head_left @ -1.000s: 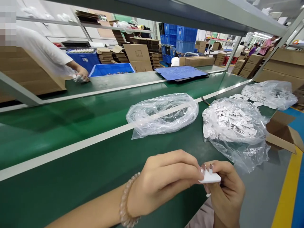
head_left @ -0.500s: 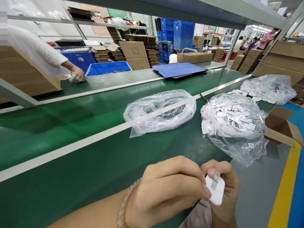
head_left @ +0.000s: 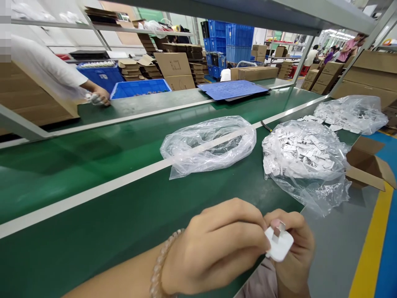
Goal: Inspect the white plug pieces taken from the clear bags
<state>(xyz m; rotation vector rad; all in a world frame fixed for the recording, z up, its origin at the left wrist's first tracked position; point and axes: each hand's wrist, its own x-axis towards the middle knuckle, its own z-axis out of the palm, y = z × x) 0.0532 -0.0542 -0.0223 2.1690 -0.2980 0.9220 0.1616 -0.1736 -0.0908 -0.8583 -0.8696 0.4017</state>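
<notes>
Near the bottom of the head view, my left hand (head_left: 217, 244), with a beaded bracelet at its wrist, pinches the left edge of a small white plastic plug piece (head_left: 281, 248). Metal blades stand up from the piece's flat, rounded face. My right hand (head_left: 297, 244) is closed around the other side, its thumb tip behind the blades. Its remaining fingers are partly hidden by the piece. Beyond the hands, a clear plastic bag (head_left: 325, 192) full of similar white pieces lies at the table's right edge.
A clear bag with an open mouth (head_left: 211, 163) lies on the green table (head_left: 108, 231). A second bag of white pieces (head_left: 369, 111), an open carton (head_left: 362, 171) and black-and-yellow pliers handles (head_left: 266, 126) are at right. Across the table, a co-worker's hand (head_left: 101, 95) holds whitish items.
The white plug piece has tilted between my hands, so its metal blades now stand out more from its face. My left fingers have shifted slightly up along its edge.
</notes>
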